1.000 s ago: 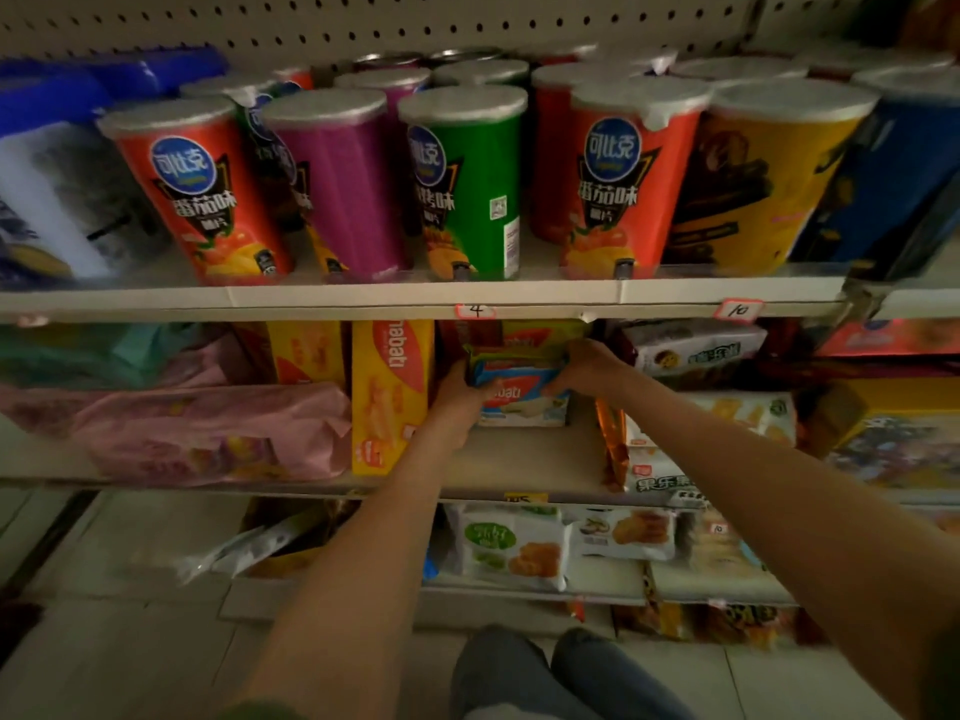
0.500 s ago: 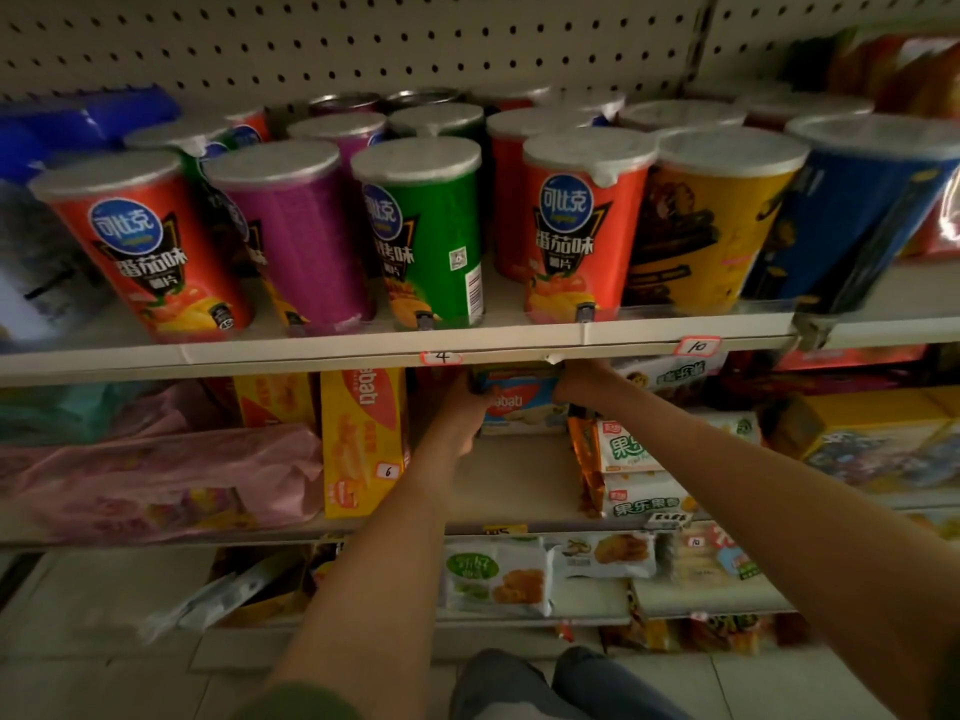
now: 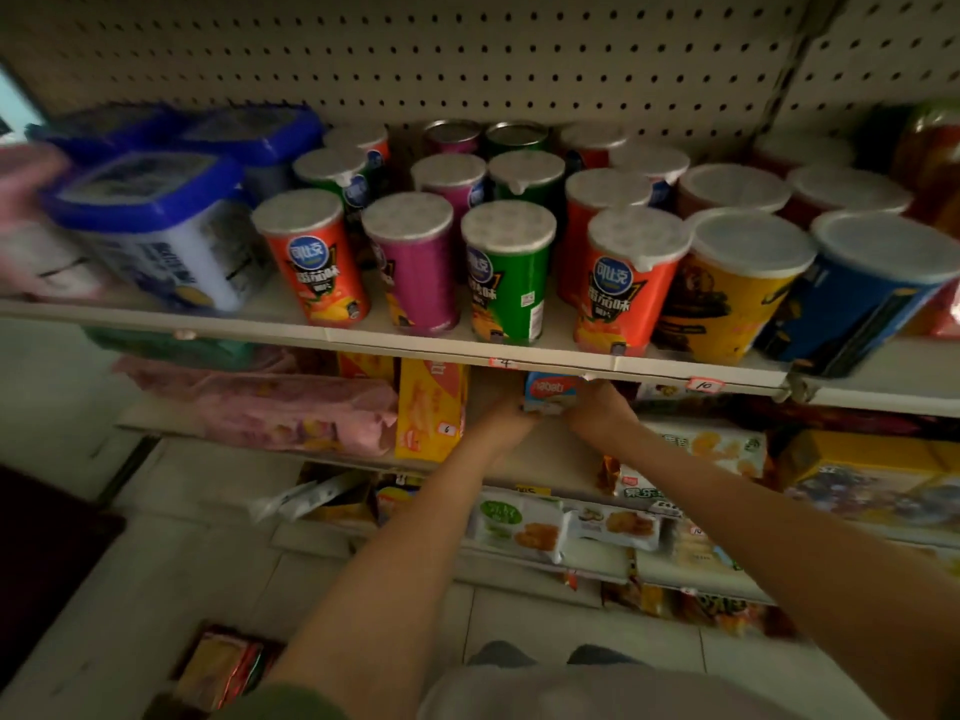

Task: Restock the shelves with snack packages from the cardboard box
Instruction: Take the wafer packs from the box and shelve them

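– Just below the upper shelf (image 3: 415, 341), under the green canister (image 3: 506, 272) standing on it, you have the blue snack package (image 3: 551, 391) between both hands.
– How do my hands sit on it?
– Your left hand (image 3: 506, 419) grips its left side, fingers curled at the lower corner. Your right hand (image 3: 597, 412) is curled round its right side.
– And the package itself?
– Upright, label facing you, its top hidden behind that shelf's front edge. Further left beneath the same shelf stands a yellow box (image 3: 428, 407), then pink bags (image 3: 291, 413).
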Available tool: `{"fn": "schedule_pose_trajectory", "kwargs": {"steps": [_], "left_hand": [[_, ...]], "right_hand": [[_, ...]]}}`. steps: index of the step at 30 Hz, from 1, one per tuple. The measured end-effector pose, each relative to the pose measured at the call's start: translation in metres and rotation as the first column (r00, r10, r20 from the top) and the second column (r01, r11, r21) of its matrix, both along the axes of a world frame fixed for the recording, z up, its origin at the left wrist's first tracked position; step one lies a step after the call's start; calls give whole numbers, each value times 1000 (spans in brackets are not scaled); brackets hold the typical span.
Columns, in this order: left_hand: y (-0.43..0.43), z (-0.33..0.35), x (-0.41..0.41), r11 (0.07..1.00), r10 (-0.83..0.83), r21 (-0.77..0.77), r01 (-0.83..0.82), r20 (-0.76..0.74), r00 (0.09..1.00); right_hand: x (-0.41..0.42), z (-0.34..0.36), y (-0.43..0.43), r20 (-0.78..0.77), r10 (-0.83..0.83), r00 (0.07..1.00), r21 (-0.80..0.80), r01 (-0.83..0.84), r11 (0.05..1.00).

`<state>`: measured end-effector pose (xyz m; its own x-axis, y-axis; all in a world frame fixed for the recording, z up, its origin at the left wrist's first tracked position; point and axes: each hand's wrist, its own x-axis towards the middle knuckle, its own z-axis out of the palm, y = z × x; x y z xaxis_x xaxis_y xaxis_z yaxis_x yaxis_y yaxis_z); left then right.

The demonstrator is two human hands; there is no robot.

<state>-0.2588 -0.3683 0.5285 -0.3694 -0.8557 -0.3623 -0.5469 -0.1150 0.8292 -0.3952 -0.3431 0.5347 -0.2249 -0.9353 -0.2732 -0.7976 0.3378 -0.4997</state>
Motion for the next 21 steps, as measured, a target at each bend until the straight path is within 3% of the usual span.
{"fn": "schedule_pose_trajectory", "kwargs": {"steps": [5,11,16,21], "left_hand": [[29,18,40,981,157,93,-169,129,979],[81,9,121,904,408,94,-417,97,908],[152,-21,216,701,646,223,-677,203,736],[208,-65,312,517,762,310,-798,258,594]], "right_hand": [[54,37,19,-58,275,960,73,-271,960],[129,23,31,94,503,859,43,-509,860],[216,-8,48,170,667,725,91,-686,722],[319,-45,61,209,763,612,214,-790,575]]}}
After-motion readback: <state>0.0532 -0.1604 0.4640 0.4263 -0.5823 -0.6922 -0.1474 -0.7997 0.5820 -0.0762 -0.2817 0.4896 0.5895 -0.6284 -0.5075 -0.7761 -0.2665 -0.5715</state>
